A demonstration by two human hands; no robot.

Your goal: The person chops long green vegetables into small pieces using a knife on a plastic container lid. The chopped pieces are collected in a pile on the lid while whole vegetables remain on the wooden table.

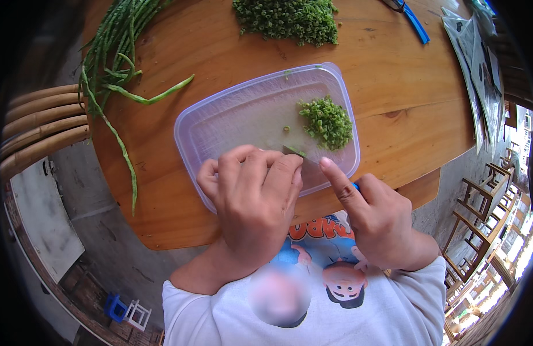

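A translucent plastic lid [249, 116] lies on the wooden table in front of me, used as a cutting surface. My right hand [374, 212] grips a knife [313, 175] by its blue handle, the index finger stretched along the blade. Beside the blade, my left hand [257, 190] rests on the lid with bent fingers; what lies beneath them is hidden. A small heap of chopped green beans [327, 123] sits on the lid's right part, with a loose slice near it. Beyond the lid is a larger chopped heap [292, 21]. Whole long beans [119, 56] lie in a bunch at the upper left.
Plastic bags [478, 69] lie along the table's right edge, and a blue-handled tool [415, 24] is at the far right. One long bean [119, 147] trails down the table's left side. A bamboo seat [46, 125] stands left of the wooden table [404, 116].
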